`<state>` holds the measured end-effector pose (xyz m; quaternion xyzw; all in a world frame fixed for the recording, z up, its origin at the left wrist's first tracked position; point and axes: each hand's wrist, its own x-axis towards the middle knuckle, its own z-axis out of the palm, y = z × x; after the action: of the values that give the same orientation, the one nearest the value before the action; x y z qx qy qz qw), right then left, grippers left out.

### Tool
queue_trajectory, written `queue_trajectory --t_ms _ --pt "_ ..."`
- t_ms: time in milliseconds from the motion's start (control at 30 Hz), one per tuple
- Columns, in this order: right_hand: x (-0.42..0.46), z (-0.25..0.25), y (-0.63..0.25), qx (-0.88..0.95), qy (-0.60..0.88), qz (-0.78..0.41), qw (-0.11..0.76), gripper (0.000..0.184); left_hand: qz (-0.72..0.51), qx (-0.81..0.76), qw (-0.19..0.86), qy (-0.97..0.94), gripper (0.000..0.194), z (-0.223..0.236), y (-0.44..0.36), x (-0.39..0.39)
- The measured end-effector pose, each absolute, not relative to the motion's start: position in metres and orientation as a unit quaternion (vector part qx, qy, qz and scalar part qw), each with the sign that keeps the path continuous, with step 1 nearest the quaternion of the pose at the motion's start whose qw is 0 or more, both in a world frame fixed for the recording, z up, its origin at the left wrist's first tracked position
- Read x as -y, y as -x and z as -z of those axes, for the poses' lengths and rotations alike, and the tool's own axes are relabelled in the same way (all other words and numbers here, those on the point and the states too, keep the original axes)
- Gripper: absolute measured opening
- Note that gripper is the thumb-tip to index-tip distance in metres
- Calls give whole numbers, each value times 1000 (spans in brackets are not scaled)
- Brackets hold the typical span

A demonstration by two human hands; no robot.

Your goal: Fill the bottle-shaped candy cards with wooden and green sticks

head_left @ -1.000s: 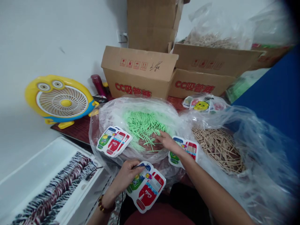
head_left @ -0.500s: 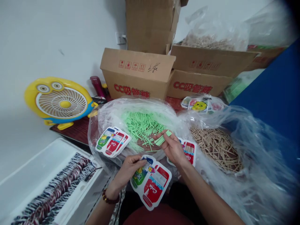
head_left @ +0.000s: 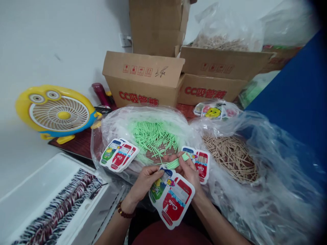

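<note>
My left hand (head_left: 146, 182) pinches the top edge of a printed pouch (head_left: 172, 199) showing a green Sprite bottle and a red Cola bottle. Just beyond the pouch, my right hand (head_left: 188, 168) is closed around a small bundle of green sticks (head_left: 176, 163), close to the pouch's top edge. Behind the hands, a heap of loose green sticks (head_left: 153, 136) lies in an opened clear plastic bag. Another pouch (head_left: 201, 166), with brown sticks showing in its window, lies partly behind my right hand. Several similar pouches (head_left: 119, 154) are stacked to the left.
Brown sticks (head_left: 231, 156) fill a second clear bag (head_left: 270, 183) at right. A white foam box (head_left: 61, 160) holding striped packed pieces stands at left. A yellow fan (head_left: 61, 112) and cardboard boxes (head_left: 143, 81) line the back, and a blue panel (head_left: 293, 85) rises at right.
My right hand has come down toward me with the green sticks, close to the pouch. My left hand and the pouch have shifted slightly right. The view has turned a little.
</note>
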<state>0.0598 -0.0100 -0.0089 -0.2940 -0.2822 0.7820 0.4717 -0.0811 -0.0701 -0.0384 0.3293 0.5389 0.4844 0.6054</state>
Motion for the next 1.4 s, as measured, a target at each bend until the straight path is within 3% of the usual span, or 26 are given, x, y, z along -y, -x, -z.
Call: queue_trajectory --t_ms 267,567,933,1100,1167,1300,1400 --pt "6 15 -67 271 292 -776 490 22 -466 -538 605 -358 37 36 79 64" --pt "1 16 -68 250 304 -781 484 35 -450 -504 632 -380 33 41 83 59" --pt "9 18 -72 290 302 -774 475 19 -464 -502 637 -357 33 44 77 54" --pt "-3 14 -79 420 251 -798 351 13 -485 -489 638 -345 31 38 72 49" --pt "-11 8 -84 477 244 -780 323 19 -500 -482 636 -337 31 36 71 46" --pt "-22 -9 -102 654 282 -637 297 37 -525 -471 630 -326 30 35 69 42" --pt "-26 -21 -114 783 269 -521 210 48 -540 -461 616 -341 25 35 66 39"
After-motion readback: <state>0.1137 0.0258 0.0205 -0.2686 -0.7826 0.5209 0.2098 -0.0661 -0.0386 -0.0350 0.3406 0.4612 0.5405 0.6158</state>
